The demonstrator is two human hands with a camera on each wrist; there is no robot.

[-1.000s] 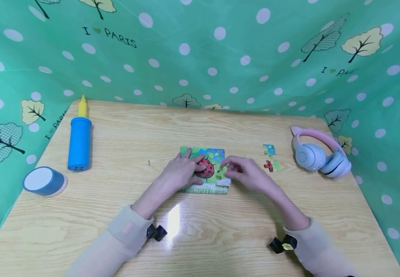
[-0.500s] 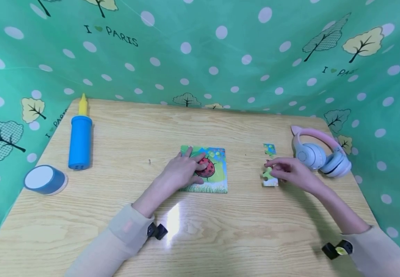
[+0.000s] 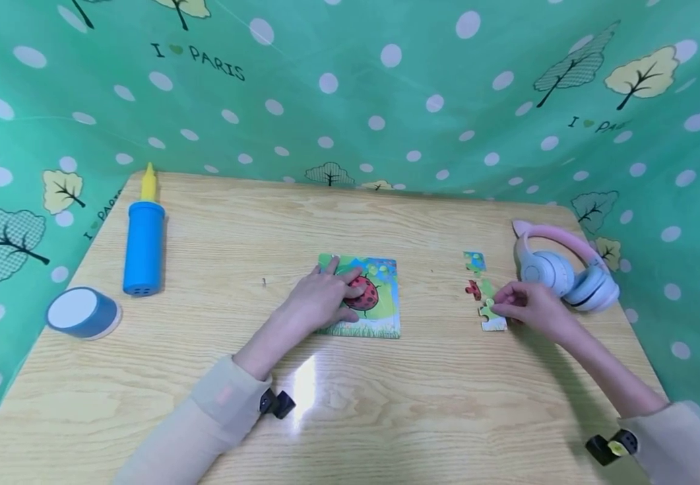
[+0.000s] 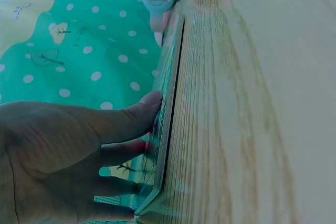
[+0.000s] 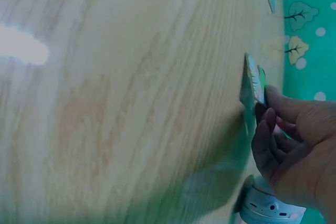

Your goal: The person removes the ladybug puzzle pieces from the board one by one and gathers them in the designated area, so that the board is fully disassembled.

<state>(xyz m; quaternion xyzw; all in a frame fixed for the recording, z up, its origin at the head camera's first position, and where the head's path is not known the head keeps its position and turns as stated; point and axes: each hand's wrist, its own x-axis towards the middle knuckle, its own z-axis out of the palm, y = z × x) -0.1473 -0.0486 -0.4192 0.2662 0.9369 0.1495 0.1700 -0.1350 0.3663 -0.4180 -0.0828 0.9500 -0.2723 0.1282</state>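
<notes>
My left hand [image 3: 319,296] rests with spread fingers on the left part of a ladybug jigsaw puzzle [image 3: 386,328] in the middle of the table. In the left wrist view, its thumb [image 4: 142,109] lies at the puzzle board's edge [image 4: 169,124]. Off to the right, my right hand [image 3: 531,311] pinches a green and white jigsaw piece [image 3: 494,324] between thumb and fingers, low over the table. The right wrist view shows this piece [image 5: 252,77] tilted. Beside it lie a red piece [image 3: 473,289], a pale green piece [image 3: 486,287] and a blue-green piece [image 3: 474,261].
Pink and lilac cat-ear headphones [image 3: 546,269] lie just beyond the right hand. At the left stand a blue and white round container [image 3: 83,313] and a blue pump with a yellow nozzle [image 3: 145,246]. A green dotted cloth [image 3: 350,101] hangs behind the table.
My right hand has carried the jigsaw piece from the puzzle's right edge rightward to the loose pieces, then slightly further right. The left hand has stayed on the puzzle.
</notes>
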